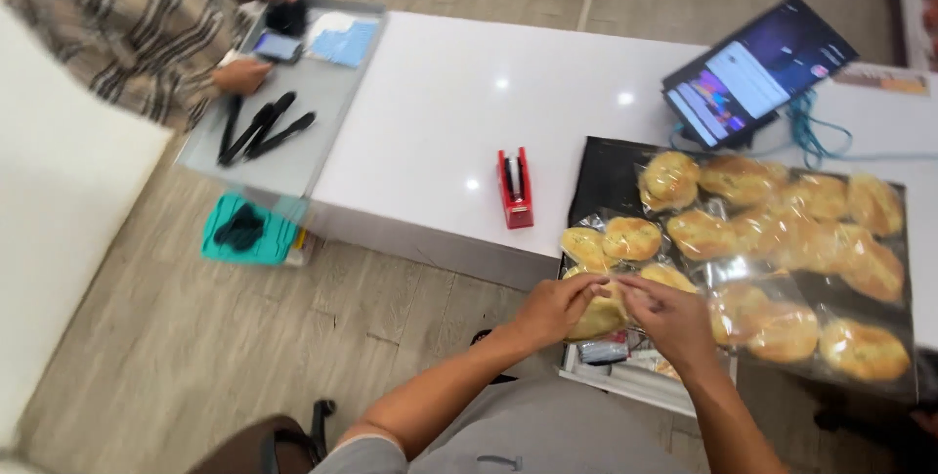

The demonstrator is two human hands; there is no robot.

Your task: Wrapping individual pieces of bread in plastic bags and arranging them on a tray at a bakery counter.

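- Golden buns in clear bags lie on the black tray (601, 176), just past your hands and off to your right.
- Your left hand (555, 308) and your right hand (672, 320) meet in the middle, right at the near edge of the tray.
- Both hands pinch the clear wrap of one bagged bun (599, 316). Your fingers are close together, not spread wide.
- That bun sits between your two hands, touching both.
- Many wrapped buns (782, 230) already lie in rows on the tray, so it looks like most of the bagging is done. You seem to be closing this one now.
- I cannot tell if any bare buns are left, because the shiny wrap hides a lot.
- Past your left hand, a little way off, a red tape holder (515, 189) stands on the white counter (440, 112). It is not touching the tray.
- Far past your right hand, a tablet (757, 71) leans up with its screen lit, and a blue cord (806, 132) curls beside it.
- Far off to your left, another person in a striped shirt (127, 24) has a hand by a phone on a grey tray (322, 103). Black tongs (262, 127) lie on that tray too.
- Below the grey tray, a teal basket (244, 230) sits near the floor.
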